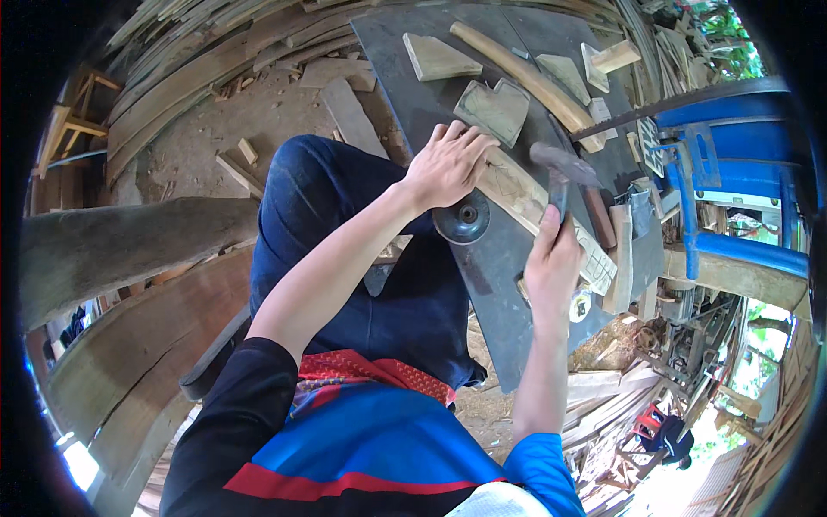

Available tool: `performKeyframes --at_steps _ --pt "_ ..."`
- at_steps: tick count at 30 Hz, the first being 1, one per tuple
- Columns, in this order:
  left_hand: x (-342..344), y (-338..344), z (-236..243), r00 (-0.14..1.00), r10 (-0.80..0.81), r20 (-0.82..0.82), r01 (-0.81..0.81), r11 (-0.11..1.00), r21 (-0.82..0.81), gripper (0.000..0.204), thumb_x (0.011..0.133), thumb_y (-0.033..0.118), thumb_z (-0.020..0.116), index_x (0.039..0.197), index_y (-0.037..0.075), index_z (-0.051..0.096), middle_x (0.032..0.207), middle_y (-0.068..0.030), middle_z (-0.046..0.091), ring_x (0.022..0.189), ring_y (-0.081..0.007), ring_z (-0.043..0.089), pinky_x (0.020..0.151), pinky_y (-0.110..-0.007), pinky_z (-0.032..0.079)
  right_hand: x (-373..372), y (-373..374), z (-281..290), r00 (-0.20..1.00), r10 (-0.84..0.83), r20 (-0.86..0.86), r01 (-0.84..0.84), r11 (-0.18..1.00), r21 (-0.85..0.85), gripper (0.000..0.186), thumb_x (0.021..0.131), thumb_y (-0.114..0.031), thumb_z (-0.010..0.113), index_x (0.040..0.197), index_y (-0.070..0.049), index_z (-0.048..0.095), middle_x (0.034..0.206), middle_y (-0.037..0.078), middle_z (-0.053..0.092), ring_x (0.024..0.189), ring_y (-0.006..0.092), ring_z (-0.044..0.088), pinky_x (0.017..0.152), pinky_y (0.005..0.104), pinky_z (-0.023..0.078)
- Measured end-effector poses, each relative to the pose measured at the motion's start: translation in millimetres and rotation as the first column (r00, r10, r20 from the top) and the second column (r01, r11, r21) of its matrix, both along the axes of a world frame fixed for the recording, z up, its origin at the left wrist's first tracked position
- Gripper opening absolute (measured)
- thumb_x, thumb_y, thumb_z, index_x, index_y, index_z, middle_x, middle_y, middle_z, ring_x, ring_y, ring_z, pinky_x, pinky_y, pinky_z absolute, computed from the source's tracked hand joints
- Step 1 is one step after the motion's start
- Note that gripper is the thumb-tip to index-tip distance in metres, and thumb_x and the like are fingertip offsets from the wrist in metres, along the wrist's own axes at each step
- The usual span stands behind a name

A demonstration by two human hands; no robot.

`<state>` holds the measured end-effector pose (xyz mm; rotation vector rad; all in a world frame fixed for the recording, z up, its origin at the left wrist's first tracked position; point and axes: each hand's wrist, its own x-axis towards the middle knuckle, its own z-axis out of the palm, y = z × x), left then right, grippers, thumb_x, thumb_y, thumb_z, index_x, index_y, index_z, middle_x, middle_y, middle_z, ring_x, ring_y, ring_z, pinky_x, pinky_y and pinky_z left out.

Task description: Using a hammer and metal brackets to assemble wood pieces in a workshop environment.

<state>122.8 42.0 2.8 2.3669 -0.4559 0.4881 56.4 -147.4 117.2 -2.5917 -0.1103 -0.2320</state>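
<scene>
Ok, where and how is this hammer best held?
I'd grip the hammer by its handle, coming from the near side, where your right hand is: the slim handle points toward you, while the head sits crosswise at the far end. Best hold it well clear of that head.
</scene>
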Motion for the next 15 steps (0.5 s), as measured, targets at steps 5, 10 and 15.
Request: performKeyframes --at_steps 5,10,15 --pt "0 7 -9 0.999 0.002 -0.033 -0.002 1.000 -0.003 0.032 0.101 0.020 0.047 0.131 0.013 0.056 0.118 -0.0071 0.059 0.108 -0.0283 0.050 0.096 -0.041 0.038 11 10 7 0.944 0.079 -0.321 -0.138 0.977 -0.165 0.042 0.108 -0.038 0.046 0.093 -0.001 0.057 0.071 0.028 0.065 0.073 0.0494 0.066 0.060 0.0567 0.048" --pt "1 3 -6 1.000 0.005 -0.006 -0.005 1.000 -0.022 0.030 0.097 0.020 0.053 0.125 0.011 0.059 0.112 -0.0069 0.060 0.107 -0.0277 0.052 0.092 -0.040 0.039 8 7 -9 0.998 0.029 -0.058 -0.028 0.999 0.025 0.043 0.107 -0.039 0.047 0.092 0.000 0.057 0.071 0.028 0.065 0.073 0.0500 0.065 0.061 0.0574 0.047" --pt "4 2 -3 1.000 -0.003 0.029 0.004 0.999 -0.039 0.028 0.097 0.020 0.053 0.123 0.011 0.059 0.108 -0.0081 0.060 0.106 -0.0276 0.052 0.090 -0.040 0.039 7 5 -6 0.993 0.080 -0.086 -0.086 0.994 -0.062 0.042 0.107 -0.039 0.048 0.094 -0.001 0.059 0.071 0.028 0.065 0.070 0.0492 0.066 0.058 0.0557 0.048"
